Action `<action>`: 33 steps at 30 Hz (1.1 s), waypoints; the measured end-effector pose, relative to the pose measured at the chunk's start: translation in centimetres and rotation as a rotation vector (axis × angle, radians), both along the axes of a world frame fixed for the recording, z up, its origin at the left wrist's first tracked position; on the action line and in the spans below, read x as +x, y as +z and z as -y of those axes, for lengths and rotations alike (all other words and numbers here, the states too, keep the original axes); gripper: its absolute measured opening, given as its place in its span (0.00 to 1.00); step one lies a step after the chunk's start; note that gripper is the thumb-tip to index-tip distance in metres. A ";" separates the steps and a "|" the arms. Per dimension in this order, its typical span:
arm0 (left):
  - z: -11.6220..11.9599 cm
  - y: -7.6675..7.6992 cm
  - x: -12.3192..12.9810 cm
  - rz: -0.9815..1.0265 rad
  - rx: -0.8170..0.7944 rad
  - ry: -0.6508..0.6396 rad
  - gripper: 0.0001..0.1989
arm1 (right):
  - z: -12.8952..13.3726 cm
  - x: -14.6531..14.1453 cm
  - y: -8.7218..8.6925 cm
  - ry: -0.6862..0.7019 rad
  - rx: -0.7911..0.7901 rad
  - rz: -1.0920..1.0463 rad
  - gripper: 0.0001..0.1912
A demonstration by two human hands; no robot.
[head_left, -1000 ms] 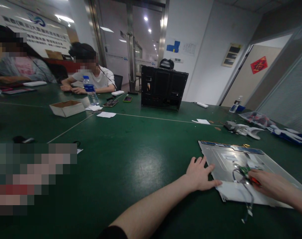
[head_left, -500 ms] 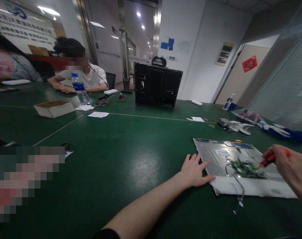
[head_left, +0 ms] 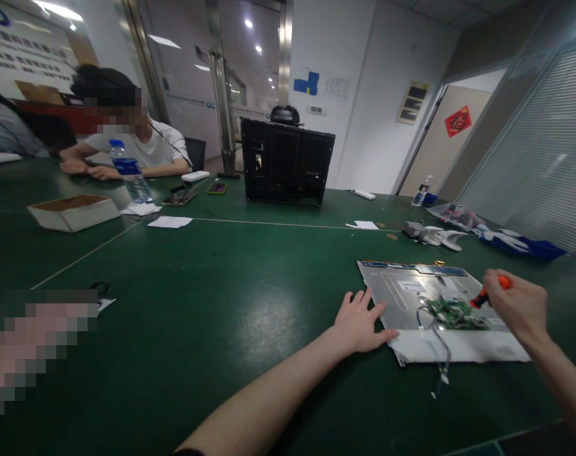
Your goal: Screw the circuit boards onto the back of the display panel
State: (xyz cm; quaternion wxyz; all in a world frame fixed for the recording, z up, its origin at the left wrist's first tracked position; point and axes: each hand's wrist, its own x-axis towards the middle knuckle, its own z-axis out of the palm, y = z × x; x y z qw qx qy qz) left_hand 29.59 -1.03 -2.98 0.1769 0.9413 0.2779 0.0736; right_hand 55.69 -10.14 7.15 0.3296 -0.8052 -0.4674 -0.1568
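A flat metal display panel (head_left: 387, 288) lies on the green table, with a white strip along its near side. On it sits a green circuit board (head_left: 454, 313), from which a dark cable (head_left: 443, 354) runs over the near edge. My left hand (head_left: 361, 323) rests at the panel's left edge, fingers spread and holding nothing. In my right hand (head_left: 520, 304) is an orange and black screwdriver (head_left: 490, 292), gripped by its handle and tilted down toward the board's right part. Its tip is too small to make out against the board.
A black monitor housing (head_left: 288, 161) stands at the back. White gloves (head_left: 447, 237) and a plastic bag (head_left: 456, 215) lie far right. To the left are an open box (head_left: 73, 212), a water bottle (head_left: 132, 171) and papers (head_left: 170, 221). A seated person (head_left: 166, 145) is across the table.
The whole view has shifted, so things appear farther left. My left hand keeps its place on the panel's edge. My right hand still holds the screwdriver at the board.
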 end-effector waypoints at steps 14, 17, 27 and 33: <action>0.1 0.0 0.0 -0.002 -0.011 -0.002 0.41 | 0.3 0.8 -1.0 0.006 0.011 0.020 0.18; 0.1 0.0 0.0 0.004 -0.004 -0.003 0.41 | 0.4 0.7 -0.5 0.034 -0.020 0.011 0.20; 0.0 0.0 0.0 -0.004 -0.022 -0.007 0.41 | 0.7 4.8 -0.3 0.190 -0.293 -0.069 0.37; 0.0 -0.5 0.1 0.010 0.018 0.005 0.41 | 0.9 6.1 -0.4 0.360 -0.369 -0.070 0.29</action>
